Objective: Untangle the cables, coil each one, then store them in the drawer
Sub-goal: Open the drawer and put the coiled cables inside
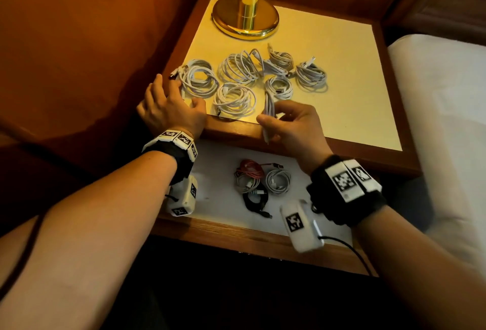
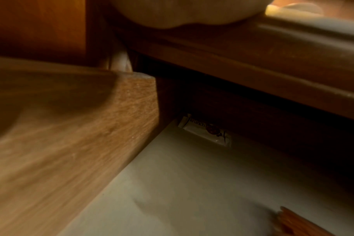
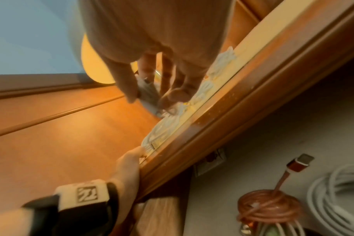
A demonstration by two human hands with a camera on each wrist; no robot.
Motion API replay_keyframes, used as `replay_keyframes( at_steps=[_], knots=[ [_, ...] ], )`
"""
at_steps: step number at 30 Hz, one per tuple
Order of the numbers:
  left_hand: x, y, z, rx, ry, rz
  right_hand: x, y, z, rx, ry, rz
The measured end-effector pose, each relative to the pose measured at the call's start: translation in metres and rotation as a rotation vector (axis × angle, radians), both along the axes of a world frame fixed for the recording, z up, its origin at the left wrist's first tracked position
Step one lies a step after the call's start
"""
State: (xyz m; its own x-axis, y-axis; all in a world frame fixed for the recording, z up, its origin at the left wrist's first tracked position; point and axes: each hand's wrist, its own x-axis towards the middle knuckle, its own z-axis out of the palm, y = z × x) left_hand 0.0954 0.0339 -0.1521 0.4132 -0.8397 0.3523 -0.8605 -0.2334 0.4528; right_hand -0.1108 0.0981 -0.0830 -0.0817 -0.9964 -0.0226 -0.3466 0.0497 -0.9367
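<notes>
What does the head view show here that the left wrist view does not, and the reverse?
Only the head view shows the coiled white cables on the nightstand top, the lamp base, the left hand open beside them, and the right hand pinching a white cable. Only the left wrist view shows a small printed packet at the drawer's back. Both show the open drawer and its wooden edge.

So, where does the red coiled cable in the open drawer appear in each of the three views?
Head view: red cable lies in the drawer, lower centre, below the nightstand's front edge.
Left wrist view: not clearly in it; only an orange blur at the bottom right corner.
Right wrist view: bottom right, coiled, plug pointing up.
Shared landmark: the nightstand's front edge.
</notes>
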Motion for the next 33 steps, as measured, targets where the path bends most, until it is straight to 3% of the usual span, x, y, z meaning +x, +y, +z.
replay_keyframes(
  at_steps=[2,4,6,8,10,14,18,20,26,33],
  knots=[
    [0.000,0.000,0.000,0.008,-0.007,0.001,-0.005,0.023,0.009,0.057,-0.046,0.169],
    [-0.001,0.000,-0.001,-0.002,-0.017,0.001,-0.010,0.036,0.010,0.167,0.019,0.338],
    [-0.001,0.000,-0.002,-0.013,-0.017,0.000,-0.014,0.039,0.002,0.239,0.290,0.487],
    [0.000,-0.001,-0.003,-0.019,-0.018,0.004,-0.016,0.038,-0.010,0.230,0.592,0.528],
    [0.000,-0.002,-0.003,-0.008,-0.018,0.006,-0.018,0.038,-0.015,0.227,0.715,0.517],
    [-0.001,-0.001,-0.003,-0.023,-0.012,0.007,-0.015,0.040,-0.013,0.162,0.720,0.502],
    [-0.001,-0.001,-0.002,-0.032,0.003,0.004,-0.015,0.022,0.003,-0.111,0.588,0.197],
    [0.000,-0.002,-0.002,-0.018,0.000,0.004,-0.018,0.002,0.008,-0.147,0.582,0.071],
    [0.000,-0.002,-0.003,-0.035,-0.010,0.004,-0.022,-0.048,-0.009,0.062,0.625,0.089],
    [0.000,-0.001,-0.003,-0.044,-0.022,0.006,-0.011,-0.059,-0.022,0.116,0.786,0.063]
  ],
)
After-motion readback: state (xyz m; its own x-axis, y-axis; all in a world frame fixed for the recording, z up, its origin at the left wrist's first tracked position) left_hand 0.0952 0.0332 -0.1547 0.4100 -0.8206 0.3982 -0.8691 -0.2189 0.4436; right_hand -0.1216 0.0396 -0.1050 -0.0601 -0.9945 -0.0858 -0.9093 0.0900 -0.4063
